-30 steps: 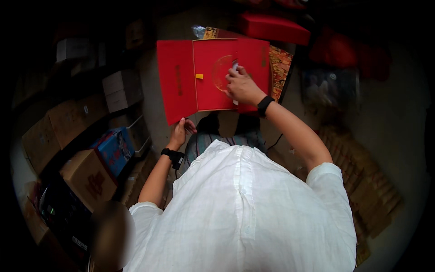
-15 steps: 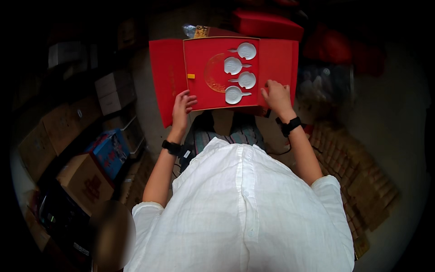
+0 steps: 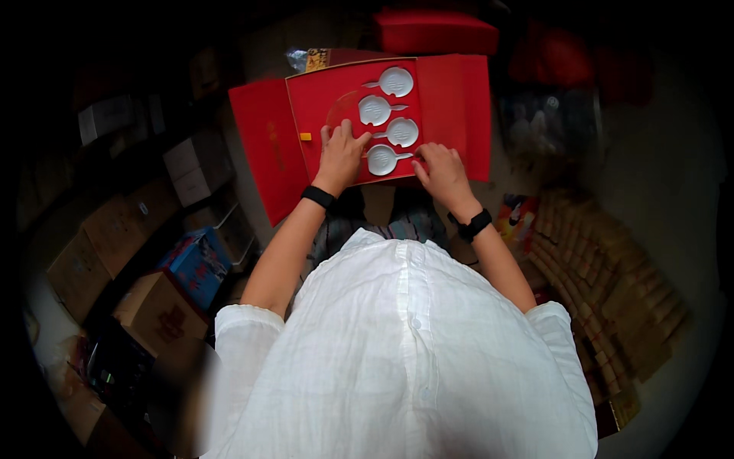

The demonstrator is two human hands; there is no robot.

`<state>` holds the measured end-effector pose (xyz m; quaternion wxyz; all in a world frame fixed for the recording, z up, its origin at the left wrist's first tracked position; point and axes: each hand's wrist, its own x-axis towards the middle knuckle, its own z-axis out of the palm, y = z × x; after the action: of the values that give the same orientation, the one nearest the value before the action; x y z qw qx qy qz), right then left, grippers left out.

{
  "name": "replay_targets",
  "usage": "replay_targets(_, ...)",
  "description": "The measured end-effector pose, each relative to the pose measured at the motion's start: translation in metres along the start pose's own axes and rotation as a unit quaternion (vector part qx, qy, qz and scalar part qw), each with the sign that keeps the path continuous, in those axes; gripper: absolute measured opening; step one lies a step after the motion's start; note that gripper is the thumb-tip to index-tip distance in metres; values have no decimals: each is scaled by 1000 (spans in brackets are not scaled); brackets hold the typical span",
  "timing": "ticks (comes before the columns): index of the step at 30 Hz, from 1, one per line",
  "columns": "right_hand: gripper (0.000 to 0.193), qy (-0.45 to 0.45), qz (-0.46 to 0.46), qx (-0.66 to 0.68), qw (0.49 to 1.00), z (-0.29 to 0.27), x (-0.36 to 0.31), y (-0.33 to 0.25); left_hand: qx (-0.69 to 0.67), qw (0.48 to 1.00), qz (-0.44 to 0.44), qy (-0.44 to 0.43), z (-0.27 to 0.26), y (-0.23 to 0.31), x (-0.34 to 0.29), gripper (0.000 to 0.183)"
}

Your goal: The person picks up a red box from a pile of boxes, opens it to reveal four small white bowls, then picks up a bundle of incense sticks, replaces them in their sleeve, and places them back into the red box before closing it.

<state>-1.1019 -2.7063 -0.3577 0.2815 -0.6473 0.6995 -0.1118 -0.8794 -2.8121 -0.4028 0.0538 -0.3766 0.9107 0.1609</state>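
Below the middle of the view, one person's white shirt (image 3: 397,336) takes up the most room. To its right spreads a large stack of brown packages (image 3: 619,291), too crowded and dim to count. One red gift box (image 3: 321,99) lies open just beyond the person's lap, its two flaps folded out, left flap (image 3: 267,157) and right flap (image 3: 455,115); the left one bears faint gold writing, too weak to read. Past its far edge is one red case (image 3: 436,34). At the left, among dim cartons, stand one brown carton (image 3: 164,310) with a red printed mark and one blue box (image 3: 200,264) with a printed picture.

Both hands are over the gift box. The left hand (image 3: 342,157) is partly open, fingers spread above the red inner panel, with nothing seen in it; its thumb is close to the third piece's handle. The right hand (image 3: 442,174) has its fingers curled, fingertips at the handle of the nearest piece; whether they grip it, I cannot tell.

Four white pan-shaped pieces (image 3: 396,82) lie in one column in the box, handles pointing alternately left and right, their raised markings unreadable. Two black wristbands (image 3: 317,196), one per arm, and one yellow tab (image 3: 306,137) are smallest.
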Motion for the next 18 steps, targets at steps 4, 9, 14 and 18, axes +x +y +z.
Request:
replay_targets(4,20,8,-18,55,998,3,-1,-2,24,994,24,-100,-23,5,16,42)
replay_targets(9,20,17,-43,106,993,8,4,-9,-7,997,-13,-69,-75,4,-7,46)
replay_targets(14,21,-23,-40,138,989,21,7,-14,-48,991,-114,-50,-110,-12,-66,40)
replay_targets(18,23,-62,-38,116,991,29,8,-20,-57,982,-176,-33,-114,-26,-95,37)
